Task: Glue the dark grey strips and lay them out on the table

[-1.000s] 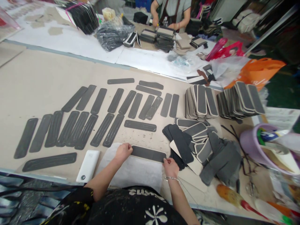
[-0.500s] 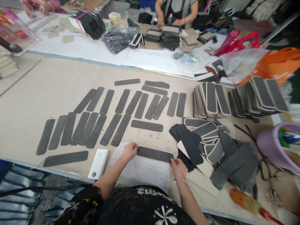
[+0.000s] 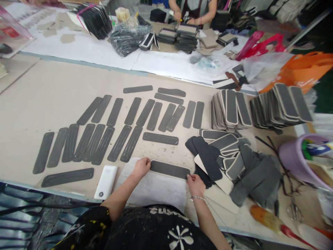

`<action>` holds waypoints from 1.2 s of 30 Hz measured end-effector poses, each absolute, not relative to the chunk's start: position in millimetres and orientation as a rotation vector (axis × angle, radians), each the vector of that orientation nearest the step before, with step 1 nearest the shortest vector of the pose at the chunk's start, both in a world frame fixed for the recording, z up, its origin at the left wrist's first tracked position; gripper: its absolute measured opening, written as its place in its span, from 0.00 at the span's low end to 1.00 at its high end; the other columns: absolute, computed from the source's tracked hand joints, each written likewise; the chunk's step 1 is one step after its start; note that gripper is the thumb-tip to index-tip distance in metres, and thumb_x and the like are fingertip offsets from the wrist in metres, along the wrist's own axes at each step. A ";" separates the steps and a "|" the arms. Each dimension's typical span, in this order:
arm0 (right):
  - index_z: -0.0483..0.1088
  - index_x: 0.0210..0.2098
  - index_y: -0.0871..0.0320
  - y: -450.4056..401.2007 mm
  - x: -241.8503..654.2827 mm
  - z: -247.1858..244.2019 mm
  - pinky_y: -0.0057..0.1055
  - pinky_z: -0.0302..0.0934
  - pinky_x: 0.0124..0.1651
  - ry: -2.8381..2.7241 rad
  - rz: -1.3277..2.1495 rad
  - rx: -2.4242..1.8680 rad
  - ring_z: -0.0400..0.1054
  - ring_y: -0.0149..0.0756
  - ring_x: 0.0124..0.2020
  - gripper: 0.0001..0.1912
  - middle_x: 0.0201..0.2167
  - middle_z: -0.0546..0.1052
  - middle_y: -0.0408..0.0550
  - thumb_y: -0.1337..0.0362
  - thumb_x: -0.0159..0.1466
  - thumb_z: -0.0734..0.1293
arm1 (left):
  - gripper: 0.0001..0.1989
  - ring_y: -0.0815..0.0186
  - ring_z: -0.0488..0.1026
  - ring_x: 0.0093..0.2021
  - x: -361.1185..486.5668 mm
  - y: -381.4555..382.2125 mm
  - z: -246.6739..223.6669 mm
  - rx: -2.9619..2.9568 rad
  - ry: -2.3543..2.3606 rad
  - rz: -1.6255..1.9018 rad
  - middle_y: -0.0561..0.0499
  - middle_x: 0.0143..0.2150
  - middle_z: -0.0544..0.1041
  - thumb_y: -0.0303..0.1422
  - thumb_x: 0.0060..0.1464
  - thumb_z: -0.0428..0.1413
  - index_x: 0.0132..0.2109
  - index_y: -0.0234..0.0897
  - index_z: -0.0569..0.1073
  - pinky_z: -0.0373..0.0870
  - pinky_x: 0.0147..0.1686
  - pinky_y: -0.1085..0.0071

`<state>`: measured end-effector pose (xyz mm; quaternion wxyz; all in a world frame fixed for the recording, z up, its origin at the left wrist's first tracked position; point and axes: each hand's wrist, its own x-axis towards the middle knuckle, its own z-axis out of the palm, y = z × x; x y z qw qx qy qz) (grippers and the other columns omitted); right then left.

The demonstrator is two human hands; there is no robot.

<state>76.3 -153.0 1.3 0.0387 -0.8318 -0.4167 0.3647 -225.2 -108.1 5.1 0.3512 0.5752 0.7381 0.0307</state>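
Note:
A dark grey rectangular strip with a pale border (image 3: 170, 169) lies lengthwise between my hands, over the edge of a white sheet (image 3: 156, 191). My left hand (image 3: 142, 167) pinches its left end, and the fingers of my right hand (image 3: 195, 184) are closed on its right end. Just right of my right hand is a loose heap of dark strips (image 3: 212, 159), some with pale borders. Beyond the held strip, a dark strip with glossy lines (image 3: 160, 138) lies crosswise. Several similar dark strips (image 3: 84, 142) are spread over the table to the left.
Stacked bordered strips (image 3: 230, 107) stand at the right, beside a second stack (image 3: 282, 106). A purple bucket (image 3: 291, 156) and a brush with a red handle (image 3: 267, 217) are at far right. A white power bank (image 3: 105, 182) lies left. A co-worker (image 3: 194, 14) handles pieces across the table.
The whole view has shifted slightly, so table items appear a little further left. Both hands keep their hold on the strip's ends. The co-worker's hands have moved a little.

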 end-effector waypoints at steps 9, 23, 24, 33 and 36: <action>0.70 0.38 0.56 -152.2 74.7 1.6 0.29 0.60 0.37 -1.287 1.107 -2.553 0.73 0.35 0.34 0.13 0.30 0.79 0.44 0.55 0.62 0.61 | 0.06 0.68 0.71 0.31 -224.8 -109.8 -0.1 1.443 1.927 0.080 0.52 0.29 0.76 0.27 0.54 0.51 0.34 0.36 0.73 0.60 0.32 0.75; 0.69 0.39 0.55 -150.5 74.8 0.4 0.30 0.60 0.41 -1.390 1.113 -2.604 0.73 0.38 0.39 0.12 0.34 0.79 0.45 0.55 0.63 0.60 | 0.05 0.69 0.71 0.29 -224.9 -110.8 -6.0 1.394 1.935 0.139 0.53 0.27 0.75 0.27 0.53 0.52 0.32 0.35 0.73 0.61 0.31 0.75; 0.69 0.39 0.55 -150.0 74.7 1.1 0.31 0.60 0.41 -1.407 1.115 -2.612 0.73 0.39 0.39 0.13 0.34 0.79 0.46 0.55 0.63 0.59 | 0.05 0.69 0.71 0.30 -225.0 -110.8 -4.5 1.398 1.931 0.149 0.52 0.27 0.75 0.27 0.52 0.52 0.32 0.35 0.73 0.61 0.32 0.75; 0.69 0.40 0.57 -147.0 71.1 2.3 0.34 0.59 0.40 -1.538 1.072 -2.683 0.73 0.43 0.39 0.13 0.35 0.78 0.52 0.56 0.64 0.58 | 0.06 0.69 0.71 0.29 -225.9 -111.7 -1.0 1.410 1.922 0.182 0.52 0.27 0.75 0.24 0.50 0.52 0.31 0.35 0.73 0.61 0.31 0.75; 0.69 0.40 0.57 -146.6 69.9 2.1 0.33 0.60 0.40 -1.556 1.040 -2.701 0.73 0.42 0.39 0.13 0.35 0.78 0.52 0.57 0.64 0.58 | 0.06 0.69 0.71 0.29 -225.9 -111.6 -1.1 1.417 1.914 0.186 0.53 0.27 0.75 0.24 0.51 0.52 0.31 0.35 0.73 0.60 0.31 0.75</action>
